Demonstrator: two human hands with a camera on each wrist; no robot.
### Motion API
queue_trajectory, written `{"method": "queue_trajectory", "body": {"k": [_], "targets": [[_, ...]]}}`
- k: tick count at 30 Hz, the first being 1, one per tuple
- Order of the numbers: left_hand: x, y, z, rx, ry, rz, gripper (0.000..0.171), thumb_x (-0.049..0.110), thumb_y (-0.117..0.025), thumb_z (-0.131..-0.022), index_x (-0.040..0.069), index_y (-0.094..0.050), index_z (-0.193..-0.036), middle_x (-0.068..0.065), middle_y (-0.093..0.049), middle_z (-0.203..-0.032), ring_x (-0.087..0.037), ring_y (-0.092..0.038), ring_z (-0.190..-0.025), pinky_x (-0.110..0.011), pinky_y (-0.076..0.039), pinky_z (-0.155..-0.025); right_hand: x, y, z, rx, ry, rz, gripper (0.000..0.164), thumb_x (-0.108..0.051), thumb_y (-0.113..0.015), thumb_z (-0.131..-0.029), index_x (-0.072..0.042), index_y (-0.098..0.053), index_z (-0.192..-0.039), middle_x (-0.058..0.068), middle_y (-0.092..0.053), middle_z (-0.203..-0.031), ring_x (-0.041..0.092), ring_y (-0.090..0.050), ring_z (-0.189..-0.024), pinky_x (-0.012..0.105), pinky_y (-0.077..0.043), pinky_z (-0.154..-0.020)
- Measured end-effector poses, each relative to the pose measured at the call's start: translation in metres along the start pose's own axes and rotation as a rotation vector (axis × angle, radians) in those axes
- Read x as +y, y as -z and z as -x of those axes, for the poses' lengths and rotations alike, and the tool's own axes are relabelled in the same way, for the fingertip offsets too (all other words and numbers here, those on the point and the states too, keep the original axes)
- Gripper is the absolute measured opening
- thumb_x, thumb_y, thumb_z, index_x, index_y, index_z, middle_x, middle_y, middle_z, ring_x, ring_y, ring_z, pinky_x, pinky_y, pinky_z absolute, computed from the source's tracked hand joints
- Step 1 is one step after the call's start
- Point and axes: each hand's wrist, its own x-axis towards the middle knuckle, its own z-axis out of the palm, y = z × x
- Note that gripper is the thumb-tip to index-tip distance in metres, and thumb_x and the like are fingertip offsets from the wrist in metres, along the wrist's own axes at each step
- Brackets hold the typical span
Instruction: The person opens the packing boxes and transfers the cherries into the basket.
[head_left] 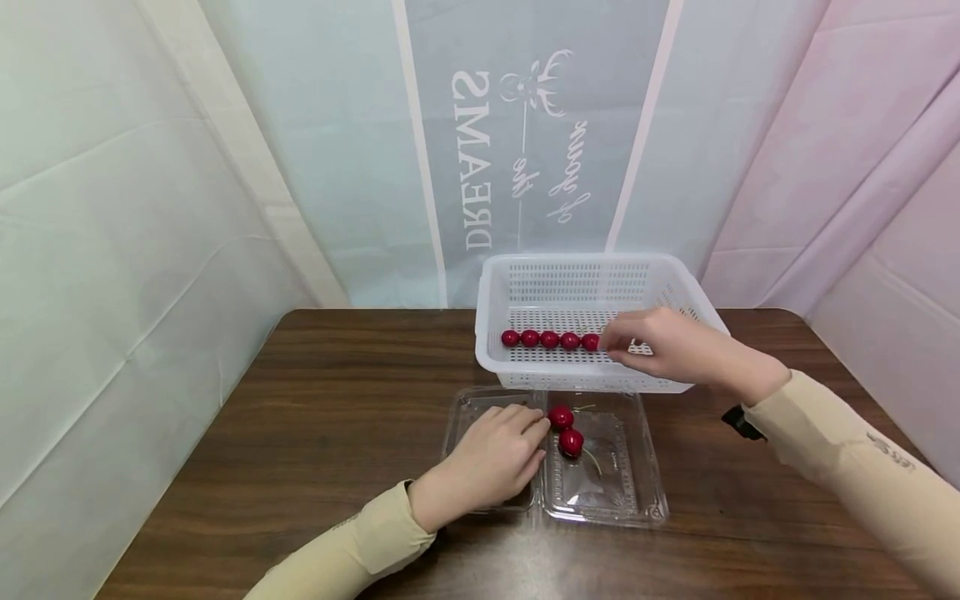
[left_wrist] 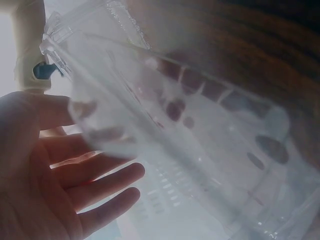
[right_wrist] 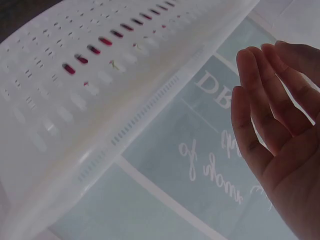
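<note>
A row of several red cherries (head_left: 550, 339) lies along the floor of a white perforated basket (head_left: 489, 354). Over that basket, beside the row's right end, is my right hand (head_left: 671, 346); its fingers bend loosely, and the right wrist view shows the hand (right_wrist: 280, 110) holding nothing. A hinged clear plastic box (head_left: 652, 467) lies spread out in front of the basket. Two cherries with stems, an upper cherry (head_left: 561, 417) and a lower cherry (head_left: 571, 442), sit in its right half. My left hand (head_left: 491, 458) lies across the left half, fingers relaxed, fingertips close to these cherries.
Both containers stand on a dark wood-grain table (head_left: 337, 400), the basket near the back edge. Behind hangs a grey-blue curtain (head_left: 525, 125) with mirrored lettering. Pale cloth walls (head_left: 150, 208) close in the sides.
</note>
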Motion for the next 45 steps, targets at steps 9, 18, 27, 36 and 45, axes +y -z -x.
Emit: {"method": "queue_trajectory", "body": {"k": [9,18,27,36,45], "targets": [[0.000,0.000,0.000,-0.016,0.003,-0.006,0.034,0.032,-0.060,-0.089,0.011,-0.066,-0.115,-0.002,-0.064,-0.117,-0.017,-0.059,-0.107,-0.031,-0.048,-0.085,-0.015,-0.013,0.007,0.005,0.030,-0.026,0.015,-0.005,-0.070,-0.080,-0.015,-0.068,-0.091,-0.011,-0.065,-0.085,-0.002,-0.059,-0.075,0.024,-0.053,-0.064],[0.000,-0.001,-0.001,-0.016,0.000,-0.002,0.034,0.032,-0.060,-0.089,0.011,-0.066,-0.115,-0.002,-0.064,-0.117,-0.017,-0.058,-0.107,-0.030,-0.048,-0.084,-0.021,-0.027,0.013,-0.035,0.021,-0.067,0.014,-0.009,-0.069,-0.082,-0.018,-0.067,-0.093,-0.010,-0.065,-0.087,0.000,-0.060,-0.077,0.026,-0.053,-0.067],[0.000,0.000,-0.001,-0.015,0.002,-0.004,0.033,0.032,-0.060,-0.089,0.011,-0.066,-0.114,-0.002,-0.064,-0.117,-0.017,-0.058,-0.108,-0.031,-0.048,-0.084,-0.028,-0.041,0.018,-0.074,-0.010,-0.108,0.014,-0.010,-0.068,-0.083,-0.019,-0.067,-0.093,-0.010,-0.066,-0.088,-0.001,-0.060,-0.078,0.021,-0.052,-0.068],[-0.001,0.001,-0.001,-0.014,0.003,-0.005,0.033,0.032,-0.061,-0.089,0.011,-0.066,-0.114,-0.002,-0.064,-0.117,-0.017,-0.058,-0.108,-0.030,-0.048,-0.084,-0.031,-0.051,0.022,-0.102,-0.037,-0.135,0.014,-0.012,-0.068,-0.085,-0.021,-0.067,-0.095,-0.012,-0.066,-0.090,-0.003,-0.059,-0.081,0.021,-0.052,-0.071],[-0.001,0.002,0.000,-0.012,-0.003,-0.010,0.033,0.033,-0.059,-0.090,0.011,-0.066,-0.113,-0.002,-0.064,-0.117,-0.017,-0.058,-0.108,-0.030,-0.048,-0.084,-0.034,-0.060,0.021,-0.111,-0.017,-0.154,0.013,-0.011,-0.069,-0.084,-0.022,-0.066,-0.092,-0.014,-0.064,-0.088,-0.004,-0.057,-0.077,0.019,-0.051,-0.067]]}}
